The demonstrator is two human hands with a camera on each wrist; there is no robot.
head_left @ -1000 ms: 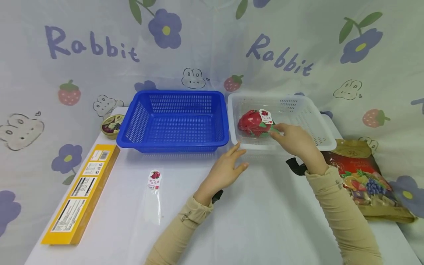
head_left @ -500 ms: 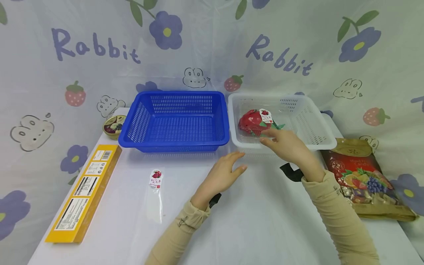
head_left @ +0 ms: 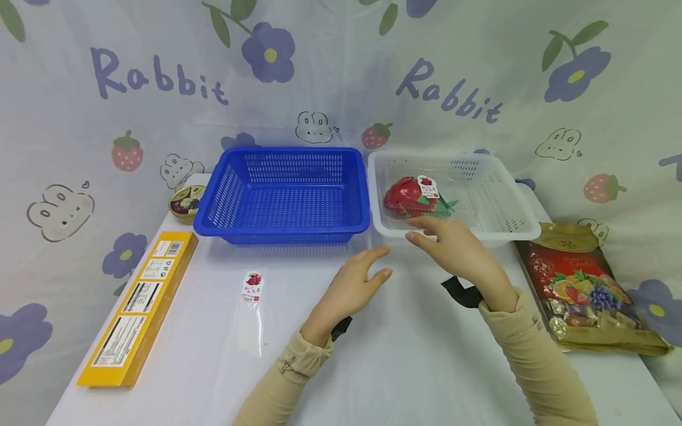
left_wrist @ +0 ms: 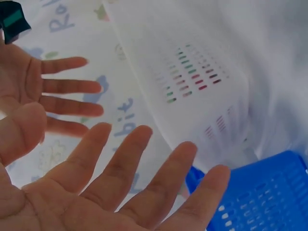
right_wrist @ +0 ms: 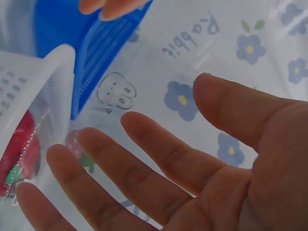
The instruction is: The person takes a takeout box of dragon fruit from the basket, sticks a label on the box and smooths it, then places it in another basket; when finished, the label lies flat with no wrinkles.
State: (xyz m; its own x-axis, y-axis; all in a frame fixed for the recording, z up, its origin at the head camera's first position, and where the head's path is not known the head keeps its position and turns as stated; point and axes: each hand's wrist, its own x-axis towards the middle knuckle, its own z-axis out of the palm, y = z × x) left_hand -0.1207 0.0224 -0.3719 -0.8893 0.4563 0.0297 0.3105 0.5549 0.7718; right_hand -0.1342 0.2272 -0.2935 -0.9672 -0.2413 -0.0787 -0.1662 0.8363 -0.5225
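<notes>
A red dragon fruit with green leaf tips sits in a clear plastic box bearing a white fruit label. The box lies inside the white basket, towards its left side. My right hand hovers at that basket's front rim, fingers spread and relaxed, holding nothing. In the right wrist view, the dragon fruit shows partly behind the basket wall. Over the table, in front of the gap between the baskets, my left hand hangs with loose, straight fingers and nothing in them.
A blue basket stands left of the white one. On the left lie a long yellow box and a round tin. A clear strip with a fruit label lies in front. A candy bag rests at right.
My right hand has let go of the clear box and drawn back towards me and left, over the basket's front rim. My left hand has pulled back slightly from the baskets.
</notes>
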